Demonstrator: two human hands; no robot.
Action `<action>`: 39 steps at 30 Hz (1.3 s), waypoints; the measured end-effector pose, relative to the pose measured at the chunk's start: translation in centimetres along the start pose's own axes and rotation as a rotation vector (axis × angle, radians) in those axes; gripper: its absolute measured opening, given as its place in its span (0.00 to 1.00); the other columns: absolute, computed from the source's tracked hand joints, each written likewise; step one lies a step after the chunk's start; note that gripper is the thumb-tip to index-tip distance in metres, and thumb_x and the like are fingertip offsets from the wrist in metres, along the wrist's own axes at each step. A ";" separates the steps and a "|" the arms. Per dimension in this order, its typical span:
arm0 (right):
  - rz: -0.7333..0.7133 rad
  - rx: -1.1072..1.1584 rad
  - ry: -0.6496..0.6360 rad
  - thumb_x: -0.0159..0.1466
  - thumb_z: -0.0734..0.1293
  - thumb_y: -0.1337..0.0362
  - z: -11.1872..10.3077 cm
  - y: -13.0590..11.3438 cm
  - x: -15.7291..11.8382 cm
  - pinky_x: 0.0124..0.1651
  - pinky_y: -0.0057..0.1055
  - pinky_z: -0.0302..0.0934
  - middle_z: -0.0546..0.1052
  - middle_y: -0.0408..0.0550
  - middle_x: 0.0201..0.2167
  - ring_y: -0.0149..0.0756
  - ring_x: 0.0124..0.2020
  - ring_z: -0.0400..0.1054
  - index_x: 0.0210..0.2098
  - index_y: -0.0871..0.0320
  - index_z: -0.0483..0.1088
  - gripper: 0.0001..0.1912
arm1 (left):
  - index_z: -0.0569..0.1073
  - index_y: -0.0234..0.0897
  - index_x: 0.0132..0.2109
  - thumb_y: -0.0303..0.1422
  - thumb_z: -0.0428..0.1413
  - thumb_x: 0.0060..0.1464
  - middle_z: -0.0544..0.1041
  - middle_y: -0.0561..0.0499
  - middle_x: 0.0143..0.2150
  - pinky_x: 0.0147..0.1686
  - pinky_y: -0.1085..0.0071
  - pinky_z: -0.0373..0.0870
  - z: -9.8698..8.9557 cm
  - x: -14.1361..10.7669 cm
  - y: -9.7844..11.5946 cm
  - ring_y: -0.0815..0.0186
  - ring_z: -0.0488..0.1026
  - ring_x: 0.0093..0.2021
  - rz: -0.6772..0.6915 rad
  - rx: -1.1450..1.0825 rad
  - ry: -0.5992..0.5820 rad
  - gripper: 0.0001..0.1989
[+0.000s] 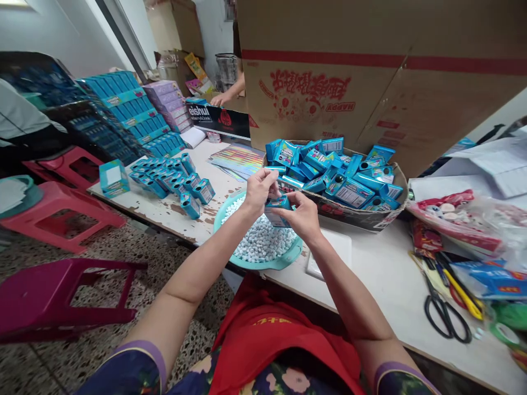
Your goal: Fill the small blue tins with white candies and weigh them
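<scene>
Over a turquoise basin (284,260) of small white pellets (263,241), my right hand (304,216) holds a small blue box (278,213) between thumb and fingers. My left hand (260,192) is closed in a pinch at the upper left of this box; what its fingertips hold, if anything, is hidden. Just behind the hands, an open carton (346,216) is heaped with similar blue boxes (317,159). To the left, several small blue boxes (168,178) stand in rows on the table, some with dark round openings showing.
Shiny sheets (236,159) lie behind the basin. A white flat object (337,249) is right of it. Black-handled scissors (442,312) and plastic bags (486,225) lie at the right. A tall cardboard box (370,93) rises behind. Another person's hand (224,97) rests at the back. Stools (61,296) stand left.
</scene>
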State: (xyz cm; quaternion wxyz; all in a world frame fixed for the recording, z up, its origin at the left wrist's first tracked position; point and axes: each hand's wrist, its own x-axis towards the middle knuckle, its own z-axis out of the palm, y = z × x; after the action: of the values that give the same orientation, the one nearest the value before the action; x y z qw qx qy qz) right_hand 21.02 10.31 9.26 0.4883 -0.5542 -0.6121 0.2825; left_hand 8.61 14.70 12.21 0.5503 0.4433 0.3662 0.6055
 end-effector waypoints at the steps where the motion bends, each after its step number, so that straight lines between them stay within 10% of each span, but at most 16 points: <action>1: 0.001 0.017 -0.006 0.46 0.76 0.54 -0.1 0.1 0.0 0.38 0.33 0.61 0.79 0.42 0.29 0.37 0.31 0.71 0.33 0.55 0.75 0.18 | 0.65 0.36 0.29 0.41 0.62 0.48 0.67 0.58 0.20 0.18 0.78 0.64 0.0 0.0 0.1 0.74 0.66 0.16 -0.006 -0.006 -0.019 0.16; 6: 0.021 0.223 0.045 0.46 0.77 0.57 -1.3 1.7 -1.2 0.43 0.36 0.65 0.79 0.45 0.34 0.38 0.36 0.72 0.37 0.56 0.74 0.21 | 0.65 0.38 0.33 0.44 0.56 0.53 0.68 0.57 0.24 0.24 0.75 0.67 -2.0 0.8 -0.1 0.71 0.69 0.22 0.123 0.085 0.027 0.14; 12: 0.055 0.285 0.123 0.46 0.78 0.57 -2.5 3.8 -2.9 0.49 0.42 0.66 0.79 0.47 0.37 0.41 0.40 0.72 0.40 0.56 0.74 0.23 | 0.69 0.37 0.33 0.33 0.51 0.54 0.75 0.46 0.36 0.45 0.63 0.68 -5.6 0.3 -5.8 0.58 0.72 0.42 0.080 1.163 -0.298 0.05; 18: 0.005 0.316 0.139 0.48 0.78 0.57 -3.3 4.2 -3.5 0.50 0.43 0.66 0.79 0.47 0.38 0.41 0.41 0.72 0.42 0.54 0.74 0.23 | 0.70 0.39 0.37 0.35 0.53 0.55 0.76 0.43 0.40 0.43 0.62 0.66 -5.1 -0.9 -8.1 0.53 0.72 0.45 0.040 1.327 -0.302 0.06; 22: 0.007 0.226 0.160 0.48 0.77 0.56 -3.6 4.0 -3.7 0.49 0.44 0.66 0.79 0.47 0.37 0.41 0.40 0.72 0.41 0.55 0.74 0.22 | 0.68 0.39 0.31 0.37 0.54 0.57 0.72 0.50 0.28 0.33 0.71 0.64 -5.4 0.0 -7.8 0.62 0.72 0.33 -0.001 1.175 -0.173 0.09; 26: 0.019 0.132 0.130 0.49 0.76 0.53 -3.2 2.9 -3.2 0.48 0.42 0.65 0.79 0.47 0.36 0.41 0.38 0.72 0.40 0.56 0.74 0.22 | 0.60 0.37 0.25 0.42 0.55 0.56 0.59 0.58 0.19 0.17 0.78 0.52 -5.6 1.2 -5.5 0.74 0.56 0.17 -0.176 0.367 0.112 0.18; 31: 0.011 -0.023 0.026 0.48 0.76 0.51 -0.9 1.2 -1.4 0.41 0.36 0.64 0.79 0.45 0.33 0.39 0.34 0.71 0.38 0.56 0.74 0.22 | 0.62 0.35 0.28 0.47 0.61 0.50 0.61 0.59 0.19 0.13 0.82 0.48 -4.0 1.7 -1.1 0.79 0.57 0.15 -0.310 -0.373 0.127 0.21; 39: -0.025 -0.081 -0.008 0.48 0.75 0.50 1.3 0.4 0.0 0.40 0.33 0.63 0.79 0.43 0.33 0.39 0.34 0.72 0.37 0.54 0.74 0.20 | 0.65 0.35 0.25 0.49 0.65 0.43 0.63 0.59 0.19 0.14 0.80 0.55 -1.9 1.0 -1.2 0.78 0.59 0.16 0.028 -0.167 0.139 0.24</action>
State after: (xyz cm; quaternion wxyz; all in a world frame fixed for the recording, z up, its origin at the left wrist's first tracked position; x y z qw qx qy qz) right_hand 20.01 10.64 8.42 0.4665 -0.5646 -0.6319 0.2535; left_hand 7.22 15.97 10.55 0.5500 0.3577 0.3455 0.6710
